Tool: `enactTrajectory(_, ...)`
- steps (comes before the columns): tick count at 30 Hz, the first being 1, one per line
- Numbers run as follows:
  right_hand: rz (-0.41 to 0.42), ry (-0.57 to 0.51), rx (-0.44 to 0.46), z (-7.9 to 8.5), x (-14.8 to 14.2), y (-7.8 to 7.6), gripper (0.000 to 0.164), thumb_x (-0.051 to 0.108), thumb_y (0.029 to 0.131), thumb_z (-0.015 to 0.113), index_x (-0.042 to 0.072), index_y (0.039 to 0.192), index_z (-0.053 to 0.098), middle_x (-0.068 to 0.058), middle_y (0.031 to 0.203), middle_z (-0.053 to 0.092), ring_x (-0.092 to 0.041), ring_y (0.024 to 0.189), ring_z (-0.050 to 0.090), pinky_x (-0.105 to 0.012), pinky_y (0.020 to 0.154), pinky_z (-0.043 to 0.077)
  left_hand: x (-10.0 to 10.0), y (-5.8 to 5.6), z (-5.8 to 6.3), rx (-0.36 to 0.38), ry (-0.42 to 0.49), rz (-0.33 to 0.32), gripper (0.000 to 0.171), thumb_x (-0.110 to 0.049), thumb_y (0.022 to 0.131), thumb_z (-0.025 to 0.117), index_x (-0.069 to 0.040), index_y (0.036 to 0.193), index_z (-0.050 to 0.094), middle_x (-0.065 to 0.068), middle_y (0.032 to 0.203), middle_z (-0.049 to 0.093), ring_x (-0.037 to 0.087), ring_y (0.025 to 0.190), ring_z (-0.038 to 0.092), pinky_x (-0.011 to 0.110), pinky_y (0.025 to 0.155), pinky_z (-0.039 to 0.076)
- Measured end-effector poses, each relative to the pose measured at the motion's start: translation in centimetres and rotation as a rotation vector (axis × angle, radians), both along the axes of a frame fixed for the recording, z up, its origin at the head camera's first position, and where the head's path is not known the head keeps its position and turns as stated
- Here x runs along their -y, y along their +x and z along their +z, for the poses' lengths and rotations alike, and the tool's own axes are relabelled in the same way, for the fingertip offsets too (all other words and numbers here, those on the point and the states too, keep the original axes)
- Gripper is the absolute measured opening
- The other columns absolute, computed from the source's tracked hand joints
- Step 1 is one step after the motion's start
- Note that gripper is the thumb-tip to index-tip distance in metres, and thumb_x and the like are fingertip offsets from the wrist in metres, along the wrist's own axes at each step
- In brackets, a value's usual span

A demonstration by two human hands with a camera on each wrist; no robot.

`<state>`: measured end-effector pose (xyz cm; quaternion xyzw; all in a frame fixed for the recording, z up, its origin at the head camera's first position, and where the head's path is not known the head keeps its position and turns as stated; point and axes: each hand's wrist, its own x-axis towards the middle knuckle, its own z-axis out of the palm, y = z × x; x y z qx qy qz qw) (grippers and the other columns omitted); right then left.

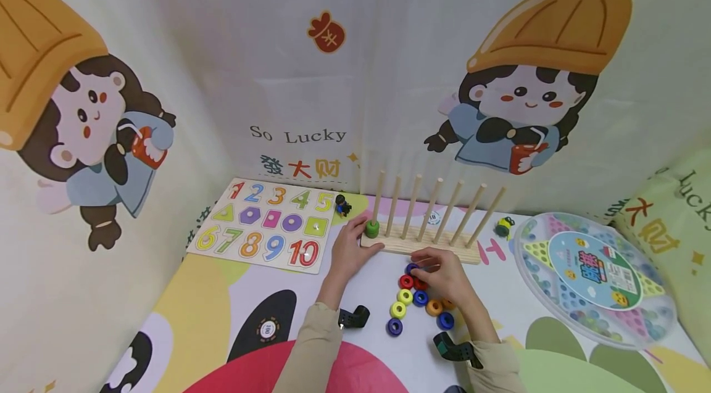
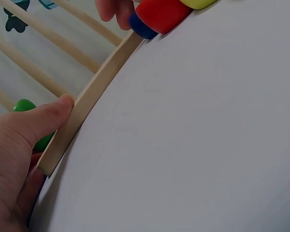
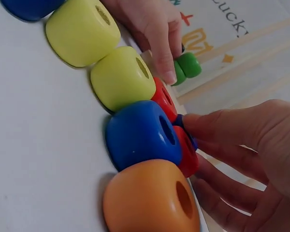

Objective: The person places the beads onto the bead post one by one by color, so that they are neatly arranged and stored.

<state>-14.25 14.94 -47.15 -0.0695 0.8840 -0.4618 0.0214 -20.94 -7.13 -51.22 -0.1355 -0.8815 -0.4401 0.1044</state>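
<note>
A wooden peg stand [image 1: 422, 244] with a row of upright dowels stands across the table. Green beads [image 1: 372, 229] sit on its leftmost dowel. My left hand [image 1: 350, 248] grips the stand's left end, its thumb on the front edge and its fingers behind. Before the stand lie loose beads: red [image 1: 406, 282], yellow [image 1: 397, 310], orange [image 1: 434, 308] and blue [image 3: 142, 135]. My right hand [image 1: 444, 273] pinches a dark blue bead [image 1: 411, 269] at the far end of this group, thumb on its near side. The fingertips behind that bead are partly hidden.
On the left lies a number-and-shape puzzle board [image 1: 255, 226]. A small dark figure [image 1: 342, 205] stands behind the stand's left end, and a yellow-green toy [image 1: 504, 226] lies past its right end. A round, clear-covered game board [image 1: 594, 279] fills the right side. Patterned cloth hangs behind.
</note>
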Motion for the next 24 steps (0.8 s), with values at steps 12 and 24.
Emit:
enactTrajectory(12,-0.038,-0.006,-0.033,-0.4,0.4,0.5,0.027,0.001,0.082,0.078,0.003,0.108,0.071,-0.008,0.101,0.072,-0.027,0.094,0.068,-0.039,0.081,0.060,-0.1,0.1,-0.1,-0.013,-0.017,-0.010,0.065,-0.027,0.077,0.085,0.007,0.127,0.061,0.013,0.140,0.054,0.032,0.124,0.052,0.040,0.099,0.051)
enactTrajectory(24,-0.047,-0.060,-0.254,2.6,1.1,-0.5,0.026,0.001,0.082,0.078,-0.002,0.107,0.071,-0.015,0.103,0.070,-0.033,0.090,0.071,-0.038,0.074,0.062,0.1,0.0,-0.3,-0.007,0.001,-0.001,0.065,-0.028,0.078,0.085,0.006,0.128,0.061,0.012,0.140,0.053,0.030,0.124,0.052,0.039,0.099,0.051)
